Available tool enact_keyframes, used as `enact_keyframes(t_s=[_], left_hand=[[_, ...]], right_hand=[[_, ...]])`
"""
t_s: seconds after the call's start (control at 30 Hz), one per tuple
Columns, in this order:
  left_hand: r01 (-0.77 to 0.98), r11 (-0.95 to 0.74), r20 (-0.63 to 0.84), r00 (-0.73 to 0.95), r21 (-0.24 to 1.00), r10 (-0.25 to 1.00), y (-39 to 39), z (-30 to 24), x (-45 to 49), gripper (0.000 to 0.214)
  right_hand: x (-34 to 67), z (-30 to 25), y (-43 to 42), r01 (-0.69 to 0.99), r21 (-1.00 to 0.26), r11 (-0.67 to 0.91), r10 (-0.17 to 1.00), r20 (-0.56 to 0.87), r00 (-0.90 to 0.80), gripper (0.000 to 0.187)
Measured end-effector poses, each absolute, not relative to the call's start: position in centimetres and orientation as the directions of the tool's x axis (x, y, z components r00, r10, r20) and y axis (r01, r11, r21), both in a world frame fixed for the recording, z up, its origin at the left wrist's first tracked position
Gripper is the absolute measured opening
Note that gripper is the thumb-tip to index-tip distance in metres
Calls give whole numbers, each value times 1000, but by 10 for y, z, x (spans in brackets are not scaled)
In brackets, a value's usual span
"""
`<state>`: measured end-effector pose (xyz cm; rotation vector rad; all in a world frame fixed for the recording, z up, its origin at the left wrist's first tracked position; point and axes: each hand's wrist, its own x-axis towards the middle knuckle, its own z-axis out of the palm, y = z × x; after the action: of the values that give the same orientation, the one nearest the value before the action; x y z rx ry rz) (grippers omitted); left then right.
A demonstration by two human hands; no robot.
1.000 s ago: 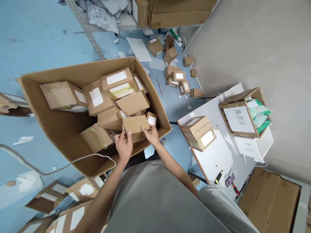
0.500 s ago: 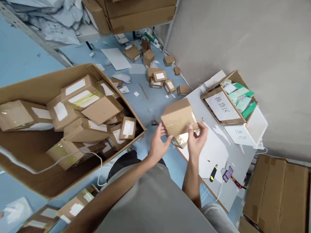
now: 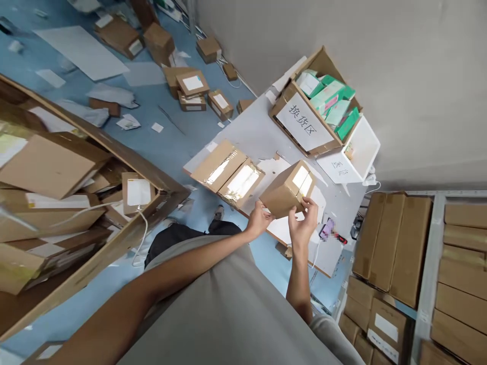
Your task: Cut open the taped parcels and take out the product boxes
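Both of my hands are on a brown cardboard box (image 3: 283, 191) over the white table, and the box is tilted with a white label on its top side. My left hand (image 3: 259, 218) grips its near left corner with thumb and fingers. At its near right edge is my right hand (image 3: 303, 218), thumb and fingers bent around the box. Just left of it, a taped carton (image 3: 218, 167) and a second taped carton (image 3: 242, 183) with a shiny label lie side by side on the table (image 3: 251, 134).
A carton (image 3: 304, 121) of green packets and a white bin (image 3: 352, 154) stand at the table's back. A phone (image 3: 327, 229) lies near its right edge. Left is a big open carton (image 3: 87, 276) of parcels. Small boxes (image 3: 194, 83) litter the floor; stacked cartons (image 3: 391, 243) stand right.
My view has turned right and come closer to the table. The held box has moved over the table and now shows its labelled side. Two cartons now show plainly on the table.
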<state>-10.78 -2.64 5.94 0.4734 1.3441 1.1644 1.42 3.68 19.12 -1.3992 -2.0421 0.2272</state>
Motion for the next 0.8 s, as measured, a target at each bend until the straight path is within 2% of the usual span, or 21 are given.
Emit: enact_keyframes(t_s=[0.1,0.17,0.23,0.3,0.37,0.47,0.57,0.67,0.8], left_hand=[[-113,552,-564,-140,826,814,-27,41,-117,63],[-75,572,-577,-76,817,813,-30,33,-128,62],[-76,569,-571,-12,819,821,-38,28,-144,59],[-111,549,-550,21,829,835,-48,27,-165,53],[-162,514,-521,1,842,854,-62,27,-194,50],[-264,400,-450,-163,877,878,-91,27,-254,58],[-338,264,-393,-409,903,824,-134,24,-322,66],[-384,211,-419,-613,899,670,-186,19,-386,62],[-441,228,-496,-787,868,368,-263,10,-460,43]], right_hand=[[28,147,37,749,-545,378,922,291,-254,14],[27,116,32,744,-567,353,932,142,-334,8],[22,92,24,768,-558,315,928,11,-373,14],[12,78,14,785,-545,294,937,2,-350,19],[-2,76,7,770,-553,318,940,80,-331,23],[-41,83,5,688,-597,414,900,153,-408,24],[-104,86,4,565,-654,503,818,148,-556,24],[-188,83,-9,428,-718,549,691,102,-716,24],[-312,71,-51,354,-786,508,503,-63,-862,31]])
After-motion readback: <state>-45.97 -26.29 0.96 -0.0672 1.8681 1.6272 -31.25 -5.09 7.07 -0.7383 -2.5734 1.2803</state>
